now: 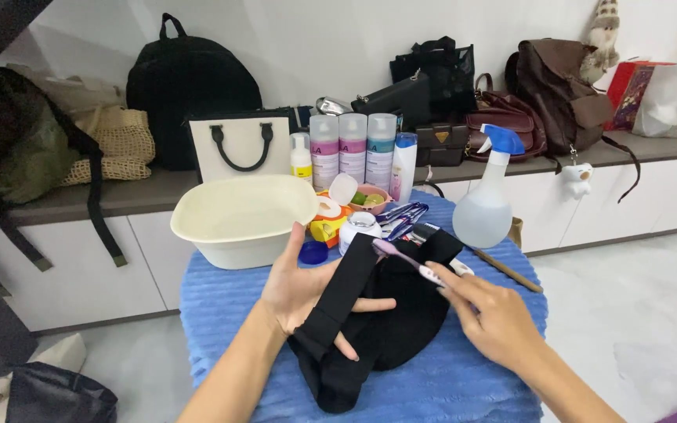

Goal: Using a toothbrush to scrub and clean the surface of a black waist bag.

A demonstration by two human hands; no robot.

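A black fabric bag (pixel 389 329) lies on a blue ribbed towel (pixel 221 313) that covers a small table. My left hand (pixel 307 294) is held palm up under the bag's black strap (pixel 346 294), which runs across my fingers. My right hand (pixel 491 317) pinches a toothbrush (pixel 405 257) with a pink and white handle, and its head rests on the upper end of the strap.
A cream plastic basin (pixel 240 219) stands at the table's back left. Behind the bag are a spray bottle (pixel 486 200), several toiletry bottles (pixel 352 149), a blue cap (pixel 313 252) and a wooden stick (pixel 508 270). Bags and backpacks line the low shelf (pixel 150 192) behind.
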